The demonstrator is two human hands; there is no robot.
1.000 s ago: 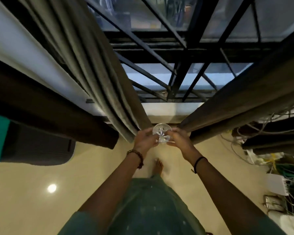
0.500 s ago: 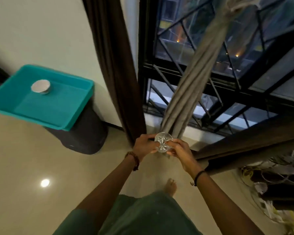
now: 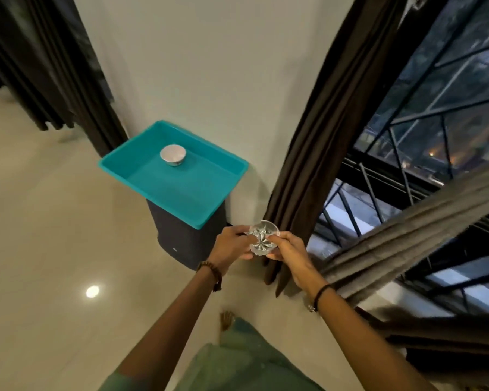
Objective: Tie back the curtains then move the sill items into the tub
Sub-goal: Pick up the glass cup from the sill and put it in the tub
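Glass between left grip, right grip

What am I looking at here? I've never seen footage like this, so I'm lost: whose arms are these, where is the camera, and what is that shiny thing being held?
There is no machine here. These are a person's two bare arms, filmed by a wide-angle camera worn on their head, looking forward and down. That lens is why the walls seem to bend. The left hand and right hand together pinch a small cut-glass dish by its edges, above the floor. Ahead, a teal tub sits on a dark stand by the wall, with a small metal bowl already inside it. To the right are a dark curtain, a gathered grey curtain and the window grille.
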